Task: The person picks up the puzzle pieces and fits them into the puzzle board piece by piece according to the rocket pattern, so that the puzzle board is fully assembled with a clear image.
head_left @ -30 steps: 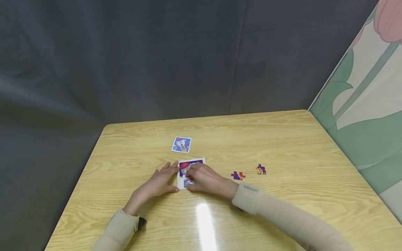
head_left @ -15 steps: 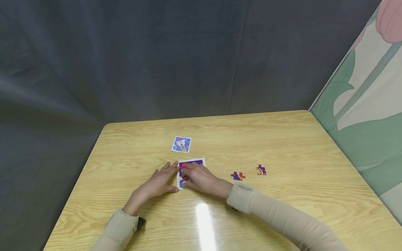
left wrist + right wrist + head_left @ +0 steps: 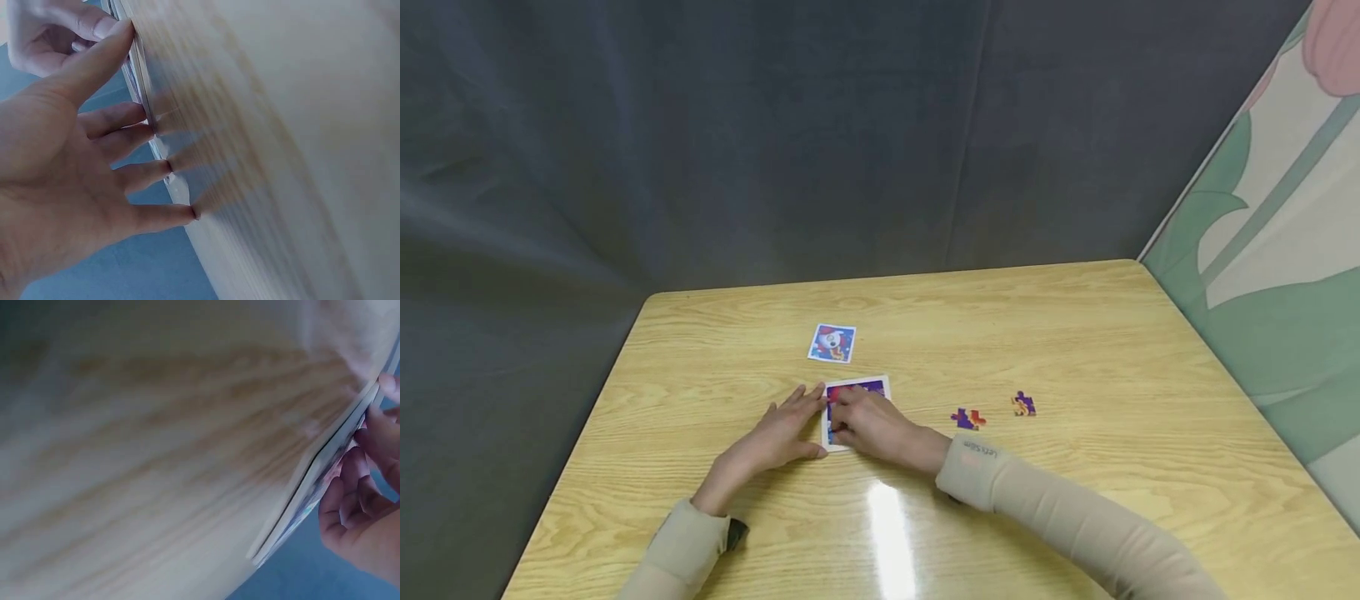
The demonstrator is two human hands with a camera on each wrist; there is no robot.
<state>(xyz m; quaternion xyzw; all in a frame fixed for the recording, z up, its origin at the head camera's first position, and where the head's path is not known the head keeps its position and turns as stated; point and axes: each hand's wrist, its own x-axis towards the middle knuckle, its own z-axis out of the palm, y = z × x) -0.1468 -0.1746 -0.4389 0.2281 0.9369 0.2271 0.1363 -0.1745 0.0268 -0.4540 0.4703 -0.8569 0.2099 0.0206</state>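
A small picture puzzle in a white-bordered frame (image 3: 855, 384) lies on the wooden table, partly hidden by my right hand. My left hand (image 3: 781, 432) rests at its left side, fingers spread and thumb at the near corner; in the left wrist view the left hand's fingertips (image 3: 164, 167) meet the frame's edge. My right hand (image 3: 877, 425) is over the puzzle with bent fingers, pinching a puzzle piece at the lower left of the picture, mostly covered by the fingers. In the right wrist view the right hand (image 3: 362, 506) has its fingertips down at the puzzle's surface.
Loose purple and orange puzzle pieces (image 3: 967, 419) lie right of the frame, with another purple and orange piece (image 3: 1023, 404) farther right. Behind the frame is a small picture card (image 3: 832, 343). A dark curtain (image 3: 820, 142) hangs beyond the table's far edge.
My right hand has shifted slightly left across the puzzle, bringing the piece from the bottom middle into the lower left part of the frame. The left hand has stayed in place.
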